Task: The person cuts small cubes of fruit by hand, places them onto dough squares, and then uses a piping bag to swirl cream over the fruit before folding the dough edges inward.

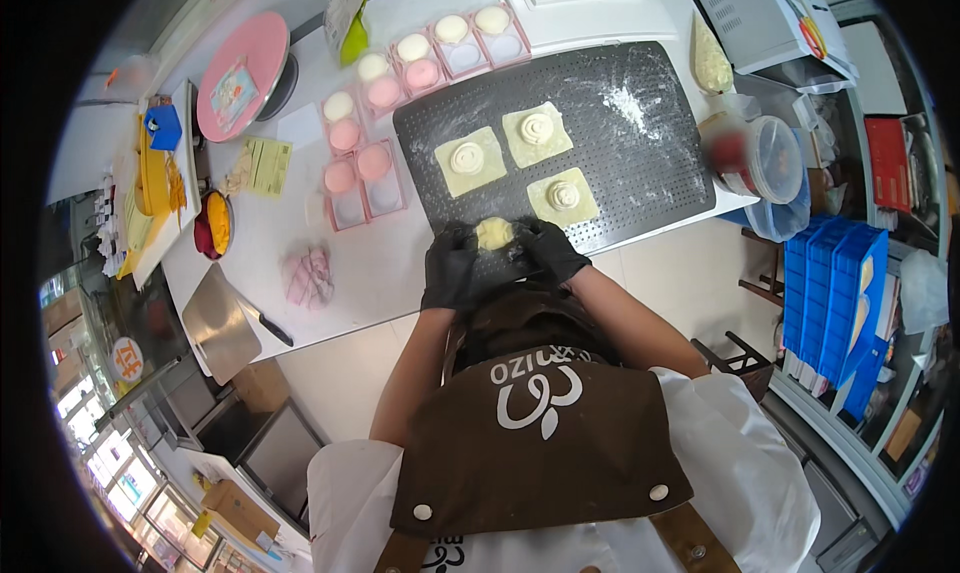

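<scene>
A pale yellow, gathered dough parcel (pixel 495 233) lies between my two black-gloved hands, at the near edge of the dark perforated mat (pixel 630 183). The fingers of my left hand (pixel 450 267) hold its left side. On the opposite side, my right hand (pixel 553 250) grips it with bent fingers; the fingertips are partly hidden. Beyond them, three thin square dough wrappers lie flat, each topped with a swirl of white cream: one at the left (pixel 471 162), one at the back (pixel 538 133) and one nearest my right hand (pixel 563 196).
White flour (pixel 628 108) dusts the mat. Left of it, pink divided boxes (pixel 365 217) hold round white and pink pastries. A knife (pixel 270 325) lies beside a metal sheet (pixel 221 325) and crumpled cloth (pixel 309 277). A filled piping bag (pixel 711 59) and plastic tub (pixel 775 159) are at the right.
</scene>
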The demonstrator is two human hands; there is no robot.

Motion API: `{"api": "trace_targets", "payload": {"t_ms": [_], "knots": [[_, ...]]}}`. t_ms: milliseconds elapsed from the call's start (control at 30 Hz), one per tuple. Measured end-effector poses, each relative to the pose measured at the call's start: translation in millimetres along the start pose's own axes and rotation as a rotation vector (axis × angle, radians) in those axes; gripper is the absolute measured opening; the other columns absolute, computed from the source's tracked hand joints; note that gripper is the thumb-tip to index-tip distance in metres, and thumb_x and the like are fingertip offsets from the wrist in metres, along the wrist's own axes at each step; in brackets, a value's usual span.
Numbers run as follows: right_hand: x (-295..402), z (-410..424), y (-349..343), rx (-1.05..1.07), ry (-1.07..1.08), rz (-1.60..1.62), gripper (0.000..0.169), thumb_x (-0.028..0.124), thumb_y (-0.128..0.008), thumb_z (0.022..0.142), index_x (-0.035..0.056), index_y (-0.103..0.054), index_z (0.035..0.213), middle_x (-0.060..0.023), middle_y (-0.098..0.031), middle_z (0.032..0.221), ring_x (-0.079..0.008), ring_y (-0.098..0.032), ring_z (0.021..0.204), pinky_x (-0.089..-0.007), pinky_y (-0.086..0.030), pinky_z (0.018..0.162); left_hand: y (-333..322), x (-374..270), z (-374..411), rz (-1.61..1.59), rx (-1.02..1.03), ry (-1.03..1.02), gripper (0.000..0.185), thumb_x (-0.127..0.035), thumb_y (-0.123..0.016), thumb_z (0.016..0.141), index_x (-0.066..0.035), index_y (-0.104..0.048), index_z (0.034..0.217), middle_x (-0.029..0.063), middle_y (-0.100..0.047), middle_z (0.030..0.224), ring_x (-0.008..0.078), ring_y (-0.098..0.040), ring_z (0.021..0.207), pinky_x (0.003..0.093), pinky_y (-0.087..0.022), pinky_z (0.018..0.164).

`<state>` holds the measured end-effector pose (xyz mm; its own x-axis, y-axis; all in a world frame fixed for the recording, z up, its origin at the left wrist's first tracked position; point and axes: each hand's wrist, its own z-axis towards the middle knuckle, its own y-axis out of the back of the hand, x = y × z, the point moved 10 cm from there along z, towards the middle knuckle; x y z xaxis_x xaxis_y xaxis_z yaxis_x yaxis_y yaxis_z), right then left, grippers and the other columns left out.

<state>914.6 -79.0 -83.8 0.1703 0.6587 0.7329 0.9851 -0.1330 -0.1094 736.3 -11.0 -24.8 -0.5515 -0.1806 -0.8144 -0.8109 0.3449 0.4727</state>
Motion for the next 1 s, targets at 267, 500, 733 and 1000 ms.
{"api": "trace_targets", "payload": {"t_ms": [267,500,733,1000], "knots": [[6.7,-1.8,-9.0,0.053,-0.01,-0.06,0.029,0.019,-0.062,0.097,0.0016,-0.063,0.12,-0.0074,-0.069,0.095,-0.0123,-0.063,0.079,-0.0287,-0.053,0.07,-7.8,-47.1,-8.6,0.232,0.067,-0.249,0.023,-0.018,-0.061,0.09,-0.006,-0.072,0.106,0.0183,-0.07,0.106,0.0341,-0.066,0.1,0.0416,-0.052,0.088],[-1.0,4.1,-13.0,0.063,-0.007,0.005,0.029,0.018,-0.061,0.097,0.0017,-0.063,0.121,-0.0069,-0.069,0.101,-0.0118,-0.061,0.088,-0.0273,-0.052,0.077,-16.5,-56.1,-8.5,0.366,0.079,-0.307,0.023,-0.019,-0.065,0.088,-0.007,-0.072,0.107,0.0145,-0.069,0.111,0.0322,-0.066,0.1,0.0416,-0.052,0.086],[-3.2,-0.4,-16.0,0.068,-0.063,0.077,0.03,0.018,-0.062,0.097,0.0009,-0.063,0.122,-0.0079,-0.069,0.104,-0.0131,-0.062,0.088,-0.028,-0.052,0.077,-12.2,-59.1,-15.8,0.38,-0.004,-0.397,0.02,-0.019,-0.061,0.09,-0.009,-0.072,0.103,0.015,-0.069,0.099,0.0355,-0.066,0.089,0.0442,-0.053,0.076],[1.7,-5.1,-19.4,0.056,-0.02,0.063,0.033,0.016,-0.06,0.097,-0.0018,-0.061,0.125,-0.0094,-0.069,0.11,-0.014,-0.063,0.094,-0.0273,-0.052,0.08,-19.2,-77.8,-23.3,0.419,0.094,-0.435,0.023,-0.023,-0.06,0.091,-0.008,-0.073,0.104,0.0186,-0.07,0.094,0.0365,-0.066,0.086,0.0457,-0.052,0.073]]}}
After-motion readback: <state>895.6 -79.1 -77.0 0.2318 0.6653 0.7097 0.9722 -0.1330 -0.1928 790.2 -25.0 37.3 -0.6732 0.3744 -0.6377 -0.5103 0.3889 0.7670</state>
